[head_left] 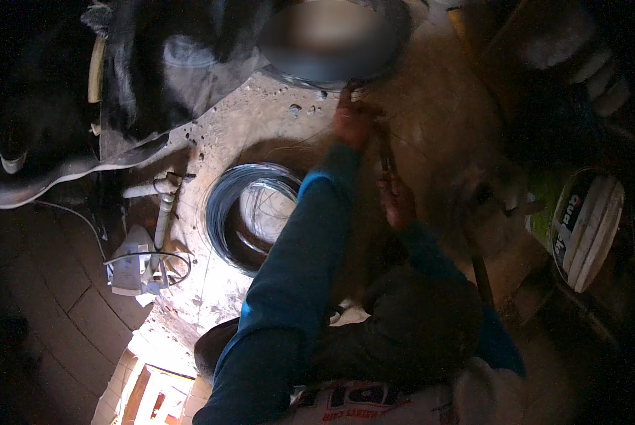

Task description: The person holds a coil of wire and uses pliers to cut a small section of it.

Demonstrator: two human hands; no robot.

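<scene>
My left hand [353,122] is at the near rim of a dark wire coil [392,67], one finger stretched up toward it. Thin wire strands show on both sides of this hand and seem to pass through its fingers, though shadow blurs the grip. Closer to me and to the right, my right hand [398,204] is closed around the handles of a pair of pliers [386,159]. Its head points up toward my left fingers, and dimness hides whether the jaws touch anything. Left of my left forearm lies a second coil of grey wire [222,227].
A black sheet-like cover [168,78] hangs at upper left. Below it are pale pipe fittings [163,185] and a whitish object with a cable [129,262]. At right lies a green-and-white bucket [590,227]. Small dark lumps [295,110] dot the ground near the far coil.
</scene>
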